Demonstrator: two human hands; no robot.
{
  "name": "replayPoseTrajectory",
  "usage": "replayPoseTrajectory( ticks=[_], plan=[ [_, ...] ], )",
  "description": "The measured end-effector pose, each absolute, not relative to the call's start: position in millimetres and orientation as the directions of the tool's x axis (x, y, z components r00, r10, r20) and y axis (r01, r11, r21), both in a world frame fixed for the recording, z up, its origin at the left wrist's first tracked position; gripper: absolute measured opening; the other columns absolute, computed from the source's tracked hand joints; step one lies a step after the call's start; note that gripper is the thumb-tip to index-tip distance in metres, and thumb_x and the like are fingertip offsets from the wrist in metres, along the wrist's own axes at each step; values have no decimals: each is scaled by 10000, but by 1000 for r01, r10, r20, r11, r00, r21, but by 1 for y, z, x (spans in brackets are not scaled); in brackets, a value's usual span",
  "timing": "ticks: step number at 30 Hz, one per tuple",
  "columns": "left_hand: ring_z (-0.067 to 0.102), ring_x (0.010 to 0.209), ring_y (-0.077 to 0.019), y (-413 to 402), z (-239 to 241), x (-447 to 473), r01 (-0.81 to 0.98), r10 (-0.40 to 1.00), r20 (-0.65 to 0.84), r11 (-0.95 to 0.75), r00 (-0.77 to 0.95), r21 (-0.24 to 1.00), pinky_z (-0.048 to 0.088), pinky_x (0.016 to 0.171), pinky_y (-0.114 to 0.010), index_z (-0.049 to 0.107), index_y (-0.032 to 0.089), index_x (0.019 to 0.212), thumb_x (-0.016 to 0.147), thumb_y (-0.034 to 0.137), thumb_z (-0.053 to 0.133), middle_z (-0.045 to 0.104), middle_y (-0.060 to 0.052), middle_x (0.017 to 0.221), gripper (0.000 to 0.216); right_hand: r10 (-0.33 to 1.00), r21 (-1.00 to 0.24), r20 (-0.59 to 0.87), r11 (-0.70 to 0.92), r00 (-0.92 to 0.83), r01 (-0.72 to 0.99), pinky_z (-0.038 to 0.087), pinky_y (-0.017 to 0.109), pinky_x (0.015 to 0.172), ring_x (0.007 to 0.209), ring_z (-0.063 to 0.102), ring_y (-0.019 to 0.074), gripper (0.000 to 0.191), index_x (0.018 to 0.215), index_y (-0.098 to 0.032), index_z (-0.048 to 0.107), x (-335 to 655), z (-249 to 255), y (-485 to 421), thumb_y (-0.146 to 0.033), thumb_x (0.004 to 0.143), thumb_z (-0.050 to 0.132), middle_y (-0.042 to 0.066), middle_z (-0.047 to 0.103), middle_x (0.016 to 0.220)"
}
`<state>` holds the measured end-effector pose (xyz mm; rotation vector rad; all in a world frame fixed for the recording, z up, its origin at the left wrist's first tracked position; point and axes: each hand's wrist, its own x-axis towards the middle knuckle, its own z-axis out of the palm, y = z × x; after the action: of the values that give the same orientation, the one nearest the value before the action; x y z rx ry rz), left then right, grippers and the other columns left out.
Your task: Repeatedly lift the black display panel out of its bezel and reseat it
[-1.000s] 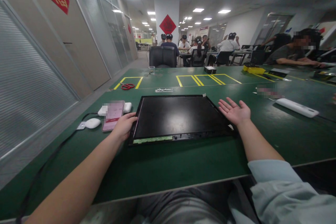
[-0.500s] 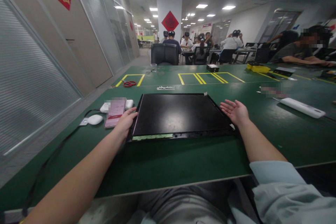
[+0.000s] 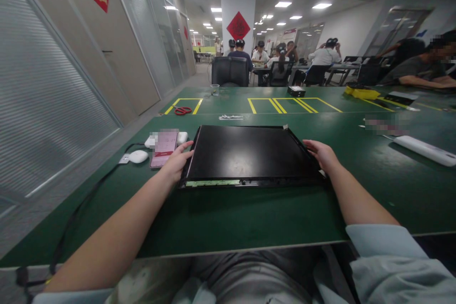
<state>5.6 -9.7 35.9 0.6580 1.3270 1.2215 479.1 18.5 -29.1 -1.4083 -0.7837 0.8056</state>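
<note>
A black flat display panel (image 3: 245, 154) lies face up on the green table, with a green circuit strip (image 3: 213, 183) showing along its near edge. My left hand (image 3: 178, 161) holds the panel's left edge, the thumb toward the frame and some fingers hidden behind the rim. At the opposite edge, my right hand (image 3: 321, 154) has its fingers bent against the frame, closed on it. Small pale tabs stick out at the panel's far right and near right corners.
Left of the panel lie a phone (image 3: 164, 148), a white rounded device (image 3: 138, 156) on a black strap, and red-handled scissors (image 3: 183, 110). A long white device (image 3: 425, 150) is at right. Behind are a clear cup (image 3: 214, 89), a yellow container (image 3: 361, 92) and seated people.
My right hand has turned from an open palm to fingers closing on the panel's right edge. My left hand stays at the left edge. The whole view has shifted slightly.
</note>
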Motion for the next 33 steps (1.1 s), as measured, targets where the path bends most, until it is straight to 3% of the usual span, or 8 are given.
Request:
replayPoseTrajectory(
  ticks=[9,14,22,25,28,31,33],
  plan=[
    [676,460,-162,-8,34,2,-296,925,-340,282,-167,913,551,434,-236,588,188,1414,932,35,644,740,-2,679,509,863,-999,18,-3,505,41,621,319,802,910,734,232,45,747,-242,781,481,-31,19,-240,702,772,53,793,877],
    [681,503,-143,-12,35,7,-303,933,-321,262,-163,916,541,472,-206,722,133,1181,939,76,648,744,-22,659,260,870,-997,27,-11,492,74,619,313,783,894,740,231,48,769,-236,788,480,-31,17,-248,733,759,65,799,897],
    [729,619,-194,-7,24,6,-264,969,-209,168,-135,950,548,516,-236,779,136,899,695,70,645,761,-42,687,252,871,-985,40,-48,489,166,607,363,843,896,746,248,124,843,-240,806,482,-35,17,-313,754,761,59,800,869],
    [759,736,-242,-6,22,6,-286,974,-184,140,-135,948,597,603,-292,756,140,847,675,182,702,771,-63,747,185,873,-973,74,-41,482,225,606,379,855,921,749,266,169,884,-237,816,482,-34,15,-331,748,780,67,800,870],
    [768,867,-294,-7,21,4,-203,984,-150,128,-99,971,625,737,-366,749,160,870,588,278,838,787,-78,839,319,867,-966,77,-58,492,254,598,386,884,951,747,270,195,913,-232,825,481,-31,14,-324,749,775,73,805,902],
    [712,1147,-372,-8,20,1,-89,997,-59,54,-55,995,587,945,-440,767,180,935,455,297,931,787,-129,1108,520,863,-962,56,-87,502,258,596,386,889,953,748,269,205,924,-224,830,479,-29,12,-312,750,767,79,806,918],
    [570,1374,-408,-8,20,-1,-37,997,21,-24,-80,999,505,1091,-467,779,193,944,445,329,944,704,-162,1348,543,863,-963,40,-100,503,249,597,374,877,934,748,261,203,923,-220,828,478,-27,11,-298,746,767,74,803,901]
  ],
)
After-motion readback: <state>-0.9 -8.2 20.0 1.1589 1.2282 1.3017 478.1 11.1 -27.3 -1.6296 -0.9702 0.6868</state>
